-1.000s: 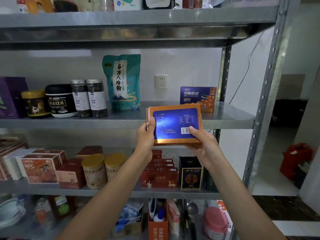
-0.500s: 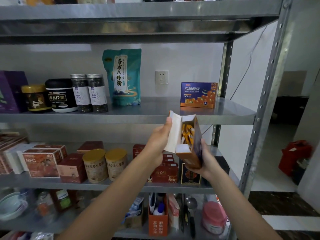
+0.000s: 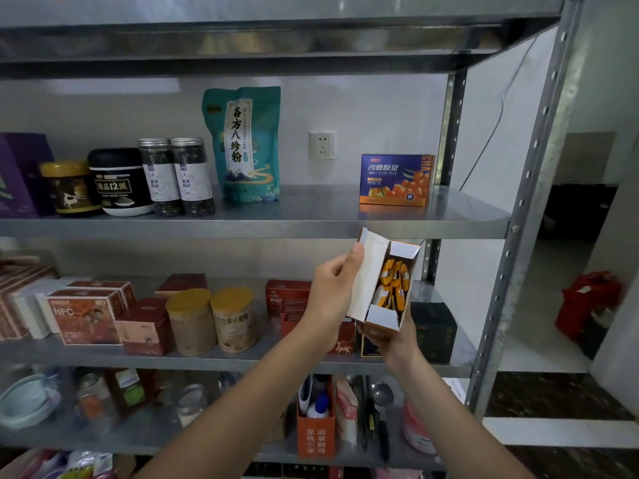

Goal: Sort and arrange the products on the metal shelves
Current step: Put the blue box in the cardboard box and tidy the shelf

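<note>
Seen from the head camera, the orange carton (image 3: pixel 382 319) had been turned end-on since a second before, when its blue back faced outward. Its white end flap (image 3: pixel 367 274) now stood open, showing orange sachets (image 3: pixel 394 281) packed inside. The left hand (image 3: pixel 332 292) pinched the flap, thumb on its inner face. The right hand (image 3: pixel 397 337) cupped the carton from underneath, fingers curled round it. The carton hung in the air just below the middle shelf (image 3: pixel 311 209) edge, under a matching blue-and-orange box (image 3: pixel 394 179).
</note>
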Demonstrator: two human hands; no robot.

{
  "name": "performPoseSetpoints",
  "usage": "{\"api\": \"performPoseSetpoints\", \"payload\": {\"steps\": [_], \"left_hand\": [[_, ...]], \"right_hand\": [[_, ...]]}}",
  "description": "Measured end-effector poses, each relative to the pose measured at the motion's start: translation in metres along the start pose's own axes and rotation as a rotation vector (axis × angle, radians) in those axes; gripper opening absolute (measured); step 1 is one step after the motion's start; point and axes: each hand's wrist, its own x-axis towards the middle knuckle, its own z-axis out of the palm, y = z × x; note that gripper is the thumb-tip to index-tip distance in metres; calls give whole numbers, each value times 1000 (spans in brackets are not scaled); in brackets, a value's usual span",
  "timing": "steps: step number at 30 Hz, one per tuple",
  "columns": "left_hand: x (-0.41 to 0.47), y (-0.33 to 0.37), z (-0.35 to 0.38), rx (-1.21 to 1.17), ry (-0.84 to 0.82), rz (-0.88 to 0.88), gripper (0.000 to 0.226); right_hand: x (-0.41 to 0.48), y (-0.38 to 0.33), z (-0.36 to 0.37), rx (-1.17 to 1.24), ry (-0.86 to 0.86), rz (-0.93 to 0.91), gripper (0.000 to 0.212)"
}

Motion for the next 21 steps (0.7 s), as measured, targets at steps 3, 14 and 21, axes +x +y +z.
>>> {"api": "performPoseSetpoints", "payload": {"steps": [3,14,21], "left_hand": [[-3,0,-1,175,58,179,32],[-18,-12,10,689,223,521,53],[-14,-20,11,632,157,440,58]], "right_hand": [[-1,0,1,-51,95,-57,45],[-1,6,7,-156,279,-267,45],[6,6,-2,-251,343,-346,36]]}}
